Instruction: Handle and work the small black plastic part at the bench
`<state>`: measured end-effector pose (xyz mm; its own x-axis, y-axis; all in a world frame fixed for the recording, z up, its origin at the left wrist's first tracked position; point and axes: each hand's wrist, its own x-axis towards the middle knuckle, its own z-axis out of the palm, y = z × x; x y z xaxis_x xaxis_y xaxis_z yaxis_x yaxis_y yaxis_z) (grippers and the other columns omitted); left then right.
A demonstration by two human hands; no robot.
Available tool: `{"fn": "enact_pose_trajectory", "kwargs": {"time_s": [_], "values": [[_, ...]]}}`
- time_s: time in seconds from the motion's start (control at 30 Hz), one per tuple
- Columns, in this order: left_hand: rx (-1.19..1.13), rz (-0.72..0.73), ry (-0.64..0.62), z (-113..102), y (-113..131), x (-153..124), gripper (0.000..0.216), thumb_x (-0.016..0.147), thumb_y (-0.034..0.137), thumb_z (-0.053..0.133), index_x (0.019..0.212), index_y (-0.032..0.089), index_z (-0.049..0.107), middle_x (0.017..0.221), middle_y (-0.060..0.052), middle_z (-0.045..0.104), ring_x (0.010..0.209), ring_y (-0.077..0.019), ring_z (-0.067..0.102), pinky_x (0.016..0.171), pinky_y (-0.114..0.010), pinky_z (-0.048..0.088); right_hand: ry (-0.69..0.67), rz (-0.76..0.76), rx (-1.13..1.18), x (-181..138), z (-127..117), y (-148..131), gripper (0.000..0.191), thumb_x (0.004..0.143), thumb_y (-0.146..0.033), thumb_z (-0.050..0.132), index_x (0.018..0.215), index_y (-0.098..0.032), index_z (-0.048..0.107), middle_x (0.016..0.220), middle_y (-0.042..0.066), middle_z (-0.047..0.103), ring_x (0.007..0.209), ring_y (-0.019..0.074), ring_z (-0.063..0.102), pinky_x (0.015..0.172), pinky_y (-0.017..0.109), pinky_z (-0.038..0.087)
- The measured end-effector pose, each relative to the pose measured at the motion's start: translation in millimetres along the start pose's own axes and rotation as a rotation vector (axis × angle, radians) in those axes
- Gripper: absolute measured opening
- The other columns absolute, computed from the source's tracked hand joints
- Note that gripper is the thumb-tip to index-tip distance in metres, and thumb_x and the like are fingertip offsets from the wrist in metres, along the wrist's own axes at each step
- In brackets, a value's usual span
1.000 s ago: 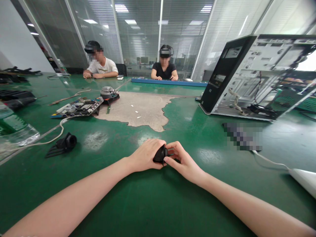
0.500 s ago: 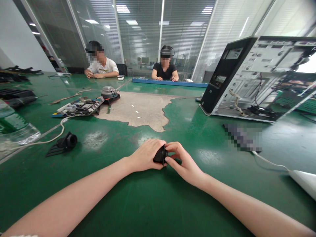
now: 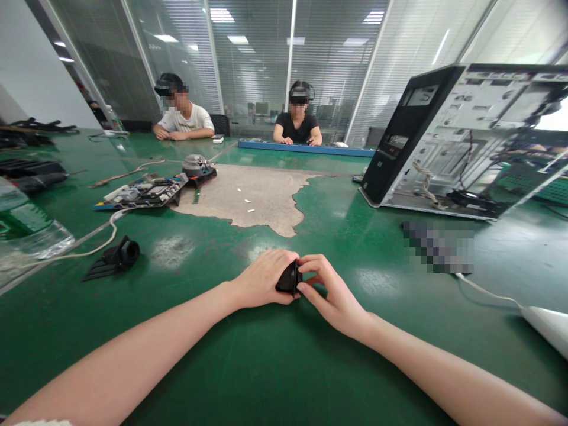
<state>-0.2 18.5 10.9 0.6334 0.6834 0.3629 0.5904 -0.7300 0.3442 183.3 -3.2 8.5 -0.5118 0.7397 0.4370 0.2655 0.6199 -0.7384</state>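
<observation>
A small black plastic part (image 3: 289, 278) sits between both my hands low over the green table (image 3: 275, 355). My left hand (image 3: 261, 279) wraps round it from the left, fingers curled over its top. From the right, my right hand (image 3: 329, 290) pinches its edge with thumb and bent fingers. Most of the part is hidden by the fingers.
A similar black part (image 3: 116, 258) lies left on a white cable (image 3: 91, 241). A circuit board (image 3: 141, 192) and a round fan unit (image 3: 196, 167) lie farther back. An open computer case (image 3: 461, 142) stands right. Two people sit at the far side.
Both hands stay on the black part. My right hand's fingers have shifted slightly on it; otherwise only the view has drifted a little.
</observation>
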Motion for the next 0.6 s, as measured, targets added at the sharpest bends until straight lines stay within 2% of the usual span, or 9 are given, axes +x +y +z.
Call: {"fn": "enact_pose_trajectory", "kwargs": {"time_s": [0.1,0.2,0.4,0.5,0.6], "values": [[0.008,-0.008,-0.009,-0.2,0.2,0.4,0.046,0.064,0.034,0.064,0.101,0.019,0.041,0.097,-0.004,0.054,0.087,-0.0226,0.052,0.075,-0.033,0.039,-0.034,0.091,0.056,0.5,1.5,1.3,0.027,0.084,-0.021,0.045,0.11,-0.023,0.038,0.106,0.008,0.047,0.096,0.0182,0.053,0.076,0.034,0.052],[0.011,-0.014,-0.014,-0.5,-0.1,0.2,0.048,0.063,0.033,0.064,0.102,0.019,0.04,0.098,-0.005,0.054,0.089,-0.0233,0.051,0.076,-0.034,0.039,-0.097,0.156,0.122,0.4,2.0,1.5,0.028,0.085,-0.021,0.043,0.111,-0.022,0.035,0.096,0.006,0.053,0.083,0.0152,0.058,0.073,0.034,0.053],[0.001,0.005,-0.006,-0.4,0.2,-0.2,0.047,0.064,0.033,0.063,0.103,0.02,0.04,0.099,-0.004,0.054,0.088,-0.0225,0.052,0.076,-0.033,0.039,-0.024,0.005,0.039,-0.6,0.1,0.9,0.02,0.083,-0.021,0.047,0.103,-0.024,0.045,0.111,0.008,0.044,0.095,0.0176,0.052,0.075,0.033,0.053],[0.004,0.004,-0.005,-0.1,0.2,0.1,0.047,0.064,0.034,0.064,0.102,0.019,0.04,0.097,-0.004,0.054,0.088,-0.0223,0.052,0.076,-0.033,0.038,-0.005,0.012,0.022,-0.2,0.5,2.0,0.019,0.083,-0.021,0.046,0.102,-0.024,0.046,0.108,0.007,0.045,0.099,0.0186,0.05,0.074,0.032,0.052],[0.009,0.002,-0.011,0.2,0.0,0.4,0.048,0.064,0.034,0.064,0.103,0.019,0.04,0.098,-0.004,0.054,0.089,-0.0224,0.051,0.077,-0.033,0.038,-0.024,0.078,0.039,0.3,2.3,3.3,0.025,0.084,-0.022,0.046,0.108,-0.023,0.041,0.105,0.008,0.047,0.097,0.0187,0.052,0.075,0.034,0.053]]}}
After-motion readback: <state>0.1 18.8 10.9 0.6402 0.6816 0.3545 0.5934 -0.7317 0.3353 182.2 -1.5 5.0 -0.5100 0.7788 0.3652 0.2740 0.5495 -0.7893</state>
